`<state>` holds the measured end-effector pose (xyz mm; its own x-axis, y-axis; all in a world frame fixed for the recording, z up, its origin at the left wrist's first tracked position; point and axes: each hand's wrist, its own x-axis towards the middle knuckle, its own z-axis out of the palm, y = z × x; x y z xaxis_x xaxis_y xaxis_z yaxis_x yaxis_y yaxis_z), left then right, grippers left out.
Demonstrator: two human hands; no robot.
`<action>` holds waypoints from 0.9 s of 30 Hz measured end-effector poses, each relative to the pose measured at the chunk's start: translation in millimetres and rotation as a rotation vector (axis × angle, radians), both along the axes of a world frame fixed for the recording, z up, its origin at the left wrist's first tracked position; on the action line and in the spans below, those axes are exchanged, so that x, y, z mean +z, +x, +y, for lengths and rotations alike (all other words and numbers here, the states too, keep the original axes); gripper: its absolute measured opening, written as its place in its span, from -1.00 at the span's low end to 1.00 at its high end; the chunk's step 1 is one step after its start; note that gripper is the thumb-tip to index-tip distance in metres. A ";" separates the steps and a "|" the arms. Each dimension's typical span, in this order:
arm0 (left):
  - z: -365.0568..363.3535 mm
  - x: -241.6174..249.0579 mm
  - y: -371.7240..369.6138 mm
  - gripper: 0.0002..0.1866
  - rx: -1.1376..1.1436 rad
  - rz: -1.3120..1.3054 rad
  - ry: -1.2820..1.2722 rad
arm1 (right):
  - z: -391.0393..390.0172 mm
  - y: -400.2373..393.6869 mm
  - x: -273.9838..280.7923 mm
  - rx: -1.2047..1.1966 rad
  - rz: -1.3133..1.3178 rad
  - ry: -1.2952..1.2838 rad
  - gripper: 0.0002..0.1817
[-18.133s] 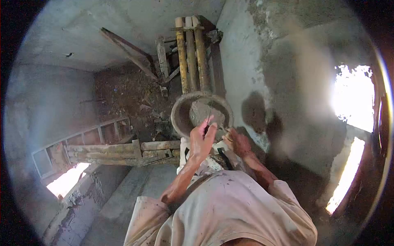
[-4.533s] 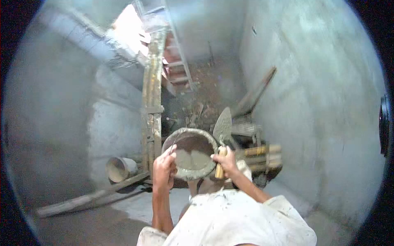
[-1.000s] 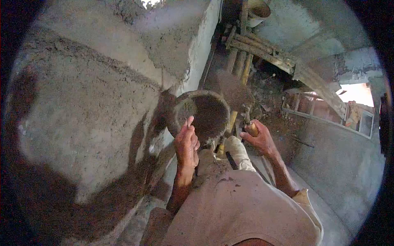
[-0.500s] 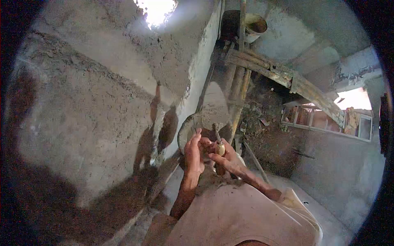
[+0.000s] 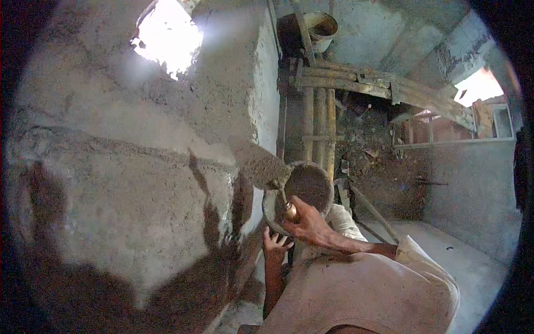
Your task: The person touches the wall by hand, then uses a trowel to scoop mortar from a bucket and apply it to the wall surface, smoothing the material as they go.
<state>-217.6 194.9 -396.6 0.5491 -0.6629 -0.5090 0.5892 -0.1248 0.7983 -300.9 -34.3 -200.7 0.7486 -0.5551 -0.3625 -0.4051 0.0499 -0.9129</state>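
Observation:
My right hand (image 5: 311, 222) is closed around the wooden handle of a trowel (image 5: 261, 165). Its blade, grey and coated with mortar, points up and left, beside the wall and over the rim of a round pan (image 5: 266, 214). Dark shadow covers part of the pan's inside. Below the pan's near left rim is my left hand (image 5: 275, 245), fingers spread and pointing up, with nothing seen in them.
A rough plastered wall (image 5: 128, 211) fills the left side, with a bright hole (image 5: 169, 39) high in it. Wooden poles (image 5: 320, 119) and planks (image 5: 356, 86) stand beyond the pan. A bucket (image 5: 321, 30) is at the top, and a window frame (image 5: 456, 136) at right.
The trowel blade has swung out to the left, toward the wall. My left hand has moved down, away from my right hand, and its fingers have spread. The view has shifted.

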 end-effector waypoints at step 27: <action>-87.0 150.5 32.5 -0.82 0.018 0.233 0.503 | 51.1 -12.8 -32.8 0.290 -0.244 -0.027 -0.37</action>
<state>-185.1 107.8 -246.1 0.3932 -0.2980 -0.8698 0.7487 -0.4454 0.4910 -313.7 16.8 -233.5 0.9386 -0.3145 -0.1418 -0.1689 -0.0606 -0.9838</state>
